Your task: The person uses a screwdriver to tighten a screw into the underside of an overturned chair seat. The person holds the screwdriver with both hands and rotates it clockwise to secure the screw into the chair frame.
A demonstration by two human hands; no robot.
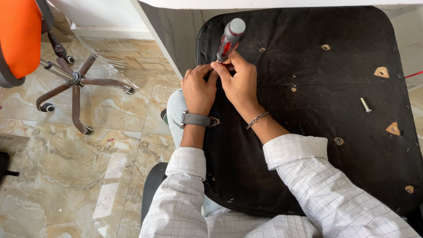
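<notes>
A black upholstered chair seat [335, 79] lies upside down across my lap, its underside showing several bolt holes. My right hand [240, 81] grips the lower part of a screwdriver [230, 39] with a red, black and grey handle, held upright near the seat's left edge. My left hand [198, 90] sits beside it, fingertips pinched at the tool's shaft where it meets the seat. The tip is hidden by my fingers. A loose silver bolt [365, 105] lies on the seat to the right.
An orange office chair [20, 35] with a five-star wheeled base [75, 81] stands on the marble floor at the left. A white desk edge [282, 3] runs along the top. A red cable [414, 74] shows at far right.
</notes>
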